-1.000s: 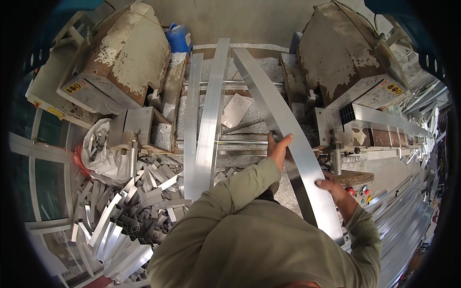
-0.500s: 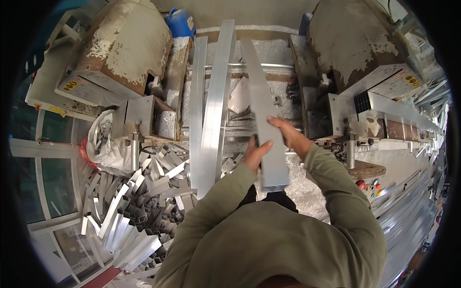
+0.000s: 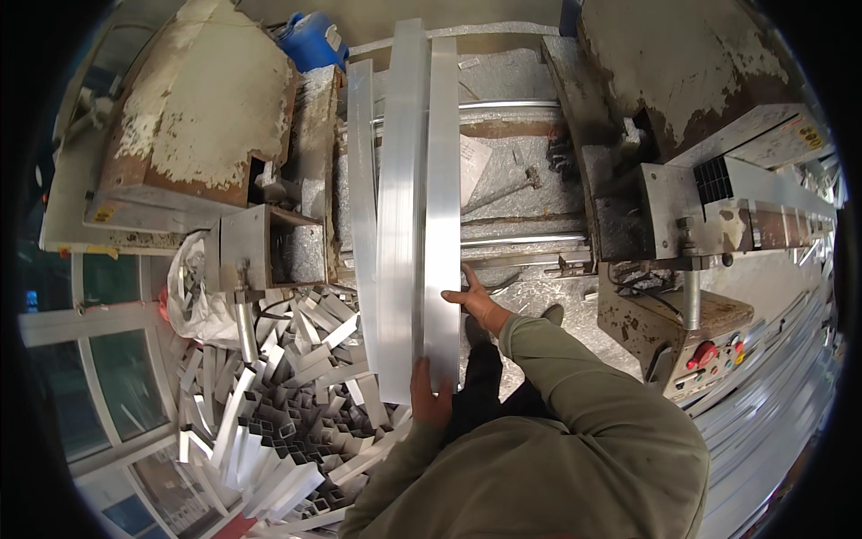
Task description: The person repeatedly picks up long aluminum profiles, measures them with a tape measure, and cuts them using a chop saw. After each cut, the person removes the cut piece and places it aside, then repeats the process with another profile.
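Observation:
A long silver metal profile [image 3: 443, 198] stretches away from me, laid against the right side of a wider stack of metal profiles [image 3: 400, 207]. Its right edge is in the grip of my right hand [image 3: 478, 304], thumb on top and fingers beneath. My left hand [image 3: 431, 395] is at its near end, fingers pressed against the end and the side next to the stack; part of that grip is hidden. Left of the stack lies another narrow profile [image 3: 362, 180], slightly askew.
Two large machine heads with peeling paint, left [image 3: 206, 99] and right [image 3: 682, 72], flank the bed. Short metal offcuts [image 3: 296, 404] heap at lower left beside a white sack [image 3: 202, 287]. A control box [image 3: 691, 350] with red buttons stands right. A blue canister [image 3: 312, 40] sits behind.
The held profile has swung left and now lies alongside the stack. My left hand has moved down to its near end, and my right hand has come nearer to me along its edge.

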Demonstrator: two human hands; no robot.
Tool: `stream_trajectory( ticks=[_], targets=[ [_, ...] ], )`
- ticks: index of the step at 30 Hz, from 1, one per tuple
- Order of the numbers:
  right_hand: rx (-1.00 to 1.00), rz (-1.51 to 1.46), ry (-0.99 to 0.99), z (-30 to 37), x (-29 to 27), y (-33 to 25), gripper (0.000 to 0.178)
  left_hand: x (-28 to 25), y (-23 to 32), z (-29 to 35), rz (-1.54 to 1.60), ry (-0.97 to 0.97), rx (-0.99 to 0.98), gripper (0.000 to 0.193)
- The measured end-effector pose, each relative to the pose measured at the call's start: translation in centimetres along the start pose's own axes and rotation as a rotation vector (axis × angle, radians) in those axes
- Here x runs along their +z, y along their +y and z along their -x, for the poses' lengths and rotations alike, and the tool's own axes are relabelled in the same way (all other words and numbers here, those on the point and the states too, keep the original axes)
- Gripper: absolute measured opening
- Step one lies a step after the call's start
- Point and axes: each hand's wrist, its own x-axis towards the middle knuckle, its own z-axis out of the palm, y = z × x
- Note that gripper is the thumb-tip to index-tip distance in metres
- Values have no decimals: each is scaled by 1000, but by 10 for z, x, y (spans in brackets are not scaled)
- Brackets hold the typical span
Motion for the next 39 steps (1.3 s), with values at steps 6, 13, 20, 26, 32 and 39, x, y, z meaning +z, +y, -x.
stream_trajectory(
  ticks=[6, 13, 20, 26, 32, 39],
  targets=[
    [82, 118, -35, -38, -14, 21, 126, -33, -19, 62, 236, -190, -383, 66],
    [-283, 598, 156, 40, -26, -45, 79, -14, -32, 30, 321, -307, -446, 60],
    [-982, 225, 554, 273, -173, -239, 58, -3, 1, -22, 422, -263, -325, 59],
    [-1040, -522, 1165, 342, -384, -357, 67, -10, 35, -42, 464, -220, -343, 64],
    [-875, -668, 1032, 300, -461, -404, 101, -9, 46, -30, 325, -69, -169, 69],
    [-1025, -950, 1036, 250, -489, -443, 86, 4, 37, -16, 291, -108, -281, 71]
  ],
)
